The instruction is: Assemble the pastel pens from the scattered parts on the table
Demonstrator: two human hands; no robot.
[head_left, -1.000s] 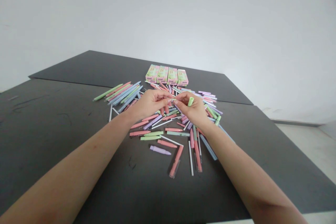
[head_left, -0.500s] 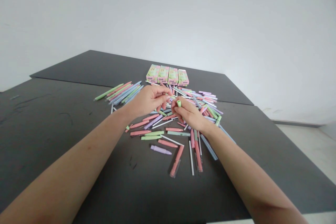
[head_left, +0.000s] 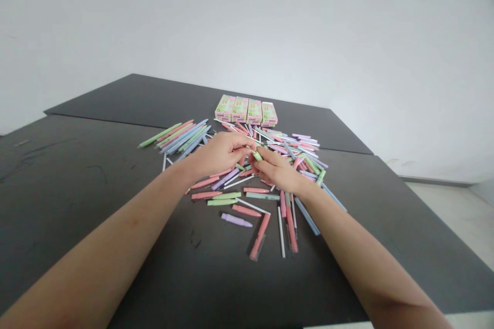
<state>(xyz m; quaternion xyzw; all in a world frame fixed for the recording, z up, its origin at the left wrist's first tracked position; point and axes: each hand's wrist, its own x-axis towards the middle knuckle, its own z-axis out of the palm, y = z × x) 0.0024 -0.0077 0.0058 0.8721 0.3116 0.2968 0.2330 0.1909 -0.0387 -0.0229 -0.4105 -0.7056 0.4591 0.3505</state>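
Note:
My right hand [head_left: 276, 168] is closed around a light green pen barrel [head_left: 257, 156], which shows between thumb and fingers. My left hand [head_left: 227, 153] meets it over the pile, thumb and fingertips pinched together at the barrel's far-left end. What the left fingers hold is too small and too covered to name. Beneath both hands lie loose pen parts: coral barrels [head_left: 247, 210], a purple barrel [head_left: 236, 220], green barrels [head_left: 223, 202] and thin white refills [head_left: 281, 232]. Part of the pile is hidden by the hands.
Whole pens [head_left: 181, 136] in green, pink and blue lie in a bundle to the left. Several pink-and-green boxes [head_left: 247, 109] stand in a row behind the pile. Everything rests on a dark table [head_left: 92, 185], with a pale wall [head_left: 247, 25] behind it.
My hands have come closer together. The green barrel has turned in my right hand, from its round end facing me to lying slanted toward the left fingers.

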